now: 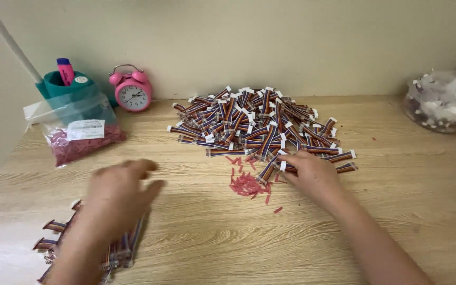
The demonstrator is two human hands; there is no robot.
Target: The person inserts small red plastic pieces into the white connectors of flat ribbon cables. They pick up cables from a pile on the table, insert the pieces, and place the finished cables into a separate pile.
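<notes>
Head view: your right hand (312, 177) is at the near edge of the big pile of multicoloured ribbon cable pieces (259, 124) mid-worktop, fingertips pinched onto one cable piece (270, 168) at the pile's front, so that grip is closed on it. Your left hand (117, 198) is blurred, fingers spread, grip apart and holding nothing, hovering over a smaller stack of the same cables (59, 240) at the near left of the wooden worktop (423, 200). Scattered small red tube bits (246, 184) lie just in front of the pile, beside your right hand. Back left: clear bag of red bits (77, 137), teal pen holder (67, 87), pink alarm clock (131, 91). Far right: clear bag of white parts (442, 103).
</notes>
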